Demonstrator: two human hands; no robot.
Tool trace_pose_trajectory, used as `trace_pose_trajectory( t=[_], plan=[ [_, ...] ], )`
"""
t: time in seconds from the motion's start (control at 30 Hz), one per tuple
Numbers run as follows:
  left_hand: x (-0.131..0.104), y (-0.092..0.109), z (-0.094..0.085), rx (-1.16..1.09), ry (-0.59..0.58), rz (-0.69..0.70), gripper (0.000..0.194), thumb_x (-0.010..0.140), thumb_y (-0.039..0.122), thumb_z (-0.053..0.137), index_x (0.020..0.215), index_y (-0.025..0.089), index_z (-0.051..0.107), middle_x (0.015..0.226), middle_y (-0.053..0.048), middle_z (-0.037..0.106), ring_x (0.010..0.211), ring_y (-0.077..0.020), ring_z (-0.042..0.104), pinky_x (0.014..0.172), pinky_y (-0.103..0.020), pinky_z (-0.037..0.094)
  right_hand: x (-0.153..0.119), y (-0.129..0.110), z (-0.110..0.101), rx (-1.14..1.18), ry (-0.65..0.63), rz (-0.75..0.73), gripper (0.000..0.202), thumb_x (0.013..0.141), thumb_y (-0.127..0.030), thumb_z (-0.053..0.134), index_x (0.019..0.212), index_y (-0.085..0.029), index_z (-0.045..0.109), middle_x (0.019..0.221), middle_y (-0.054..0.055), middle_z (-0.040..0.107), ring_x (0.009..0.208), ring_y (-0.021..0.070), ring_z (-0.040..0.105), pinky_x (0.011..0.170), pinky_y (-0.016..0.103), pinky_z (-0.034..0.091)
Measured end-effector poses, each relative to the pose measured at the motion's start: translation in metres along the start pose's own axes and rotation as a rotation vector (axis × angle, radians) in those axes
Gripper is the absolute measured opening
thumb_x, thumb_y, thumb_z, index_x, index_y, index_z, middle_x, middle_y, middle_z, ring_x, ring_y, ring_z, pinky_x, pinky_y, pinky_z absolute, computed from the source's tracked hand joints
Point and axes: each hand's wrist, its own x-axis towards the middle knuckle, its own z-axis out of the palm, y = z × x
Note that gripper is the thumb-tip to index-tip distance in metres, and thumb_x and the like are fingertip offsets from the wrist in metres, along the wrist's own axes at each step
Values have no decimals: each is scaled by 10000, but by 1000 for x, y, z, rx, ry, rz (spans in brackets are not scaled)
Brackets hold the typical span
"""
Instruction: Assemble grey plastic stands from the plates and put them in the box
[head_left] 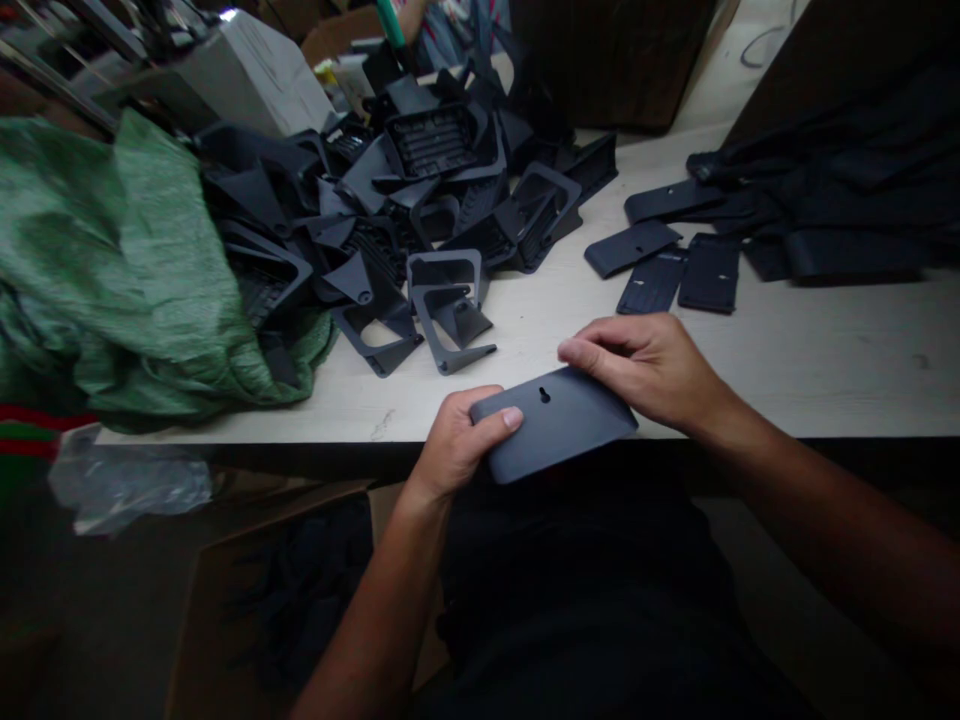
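A dark grey plastic panel with a keyhole-shaped slot is tilted above the table's front edge. My left hand grips its left end, thumb flat on the face and fingers behind. At the panel's upper right edge, my right hand is closed, thumb and forefinger pinched together just above the rim. Whatever lies between those fingertips, if anything, is too small to make out. Beyond the right hand lie several similar panels, among them one with ribs and a flat one.
Dark angled plastic frames form a large heap on the pale table. A green woven sack covers the left side. Black material lies at right. Below the table, an open cardboard box contains dark parts.
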Motion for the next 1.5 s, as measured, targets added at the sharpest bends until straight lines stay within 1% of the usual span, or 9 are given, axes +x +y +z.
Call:
trace_pose_trajectory(
  t=[0.13, 0.27, 0.37, 0.5, 0.83, 0.93, 1.17, 1.37, 1.5],
  plan=[
    [8, -4, 3, -184, 371, 200, 329, 805, 481, 849, 835, 172, 742, 735, 0, 622, 606, -122, 520, 564, -232, 416, -8, 2, -5, 18, 362, 33, 338, 943, -554, 801, 896, -221, 841, 865, 57, 798, 808, 203, 731, 762, 324, 555],
    [13, -7, 10, -237, 536, 293, 310, 820, 469, 841, 933, 183, 797, 842, -17, 711, 710, -147, 611, 681, -245, 503, -23, 7, 9, 380, 183, 294, 460, 891, -641, 818, 869, -182, 822, 827, 89, 810, 741, 210, 765, 726, 327, 610],
    [9, -11, 14, -134, 452, 271, 294, 853, 476, 838, 914, 192, 792, 801, -6, 690, 704, -153, 587, 666, -251, 473, -30, 5, 31, 729, -59, 479, 531, 837, -676, 843, 934, -155, 820, 896, 111, 833, 761, 221, 784, 733, 331, 637],
    [1, -12, 13, -72, 292, 228, 276, 861, 464, 852, 878, 201, 769, 774, -1, 680, 682, -154, 574, 649, -261, 448, -29, -1, 51, 912, -21, 479, 445, 881, -577, 842, 1010, -151, 825, 958, 99, 839, 851, 224, 787, 839, 367, 643],
    [23, 11, 16, -527, -60, -148, 529, 904, 630, 663, 1056, 132, 757, 991, -169, 818, 950, -323, 776, 871, -415, 592, -44, -6, 44, 162, -363, 61, 153, 937, -352, 805, 982, -211, 842, 863, 29, 796, 769, 222, 722, 756, 331, 584],
    [25, 16, 27, -639, -138, -192, 296, 875, 426, 678, 996, 157, 700, 943, -151, 823, 847, -287, 778, 831, -404, 599, -48, -6, 48, 245, -325, 52, 195, 975, -399, 767, 1052, -234, 836, 1013, 46, 809, 939, 256, 748, 867, 353, 590],
    [13, 18, 55, -554, 142, 79, 159, 928, 353, 584, 905, 200, 623, 764, -80, 791, 903, -304, 789, 932, -439, 589, -68, -10, 75, 491, 21, 74, 356, 1030, -472, 691, 1203, -174, 779, 1358, 114, 743, 1309, 318, 652, 1213, 438, 429],
    [8, 25, 52, -518, 146, 167, 170, 957, 346, 536, 917, 206, 624, 744, -80, 786, 903, -301, 786, 1012, -478, 564, -66, -17, 75, 437, 19, 20, 304, 1011, -476, 720, 961, -179, 767, 980, 58, 780, 951, 248, 724, 941, 343, 564],
    [8, 26, 51, -535, 42, 181, 173, 973, 321, 509, 903, 209, 620, 742, -81, 781, 910, -292, 783, 1028, -479, 554, -67, -17, 73, 381, 43, -20, 348, 969, -429, 789, 1230, -200, 773, 1229, 78, 789, 1176, 283, 721, 1078, 367, 539]
  ],
)
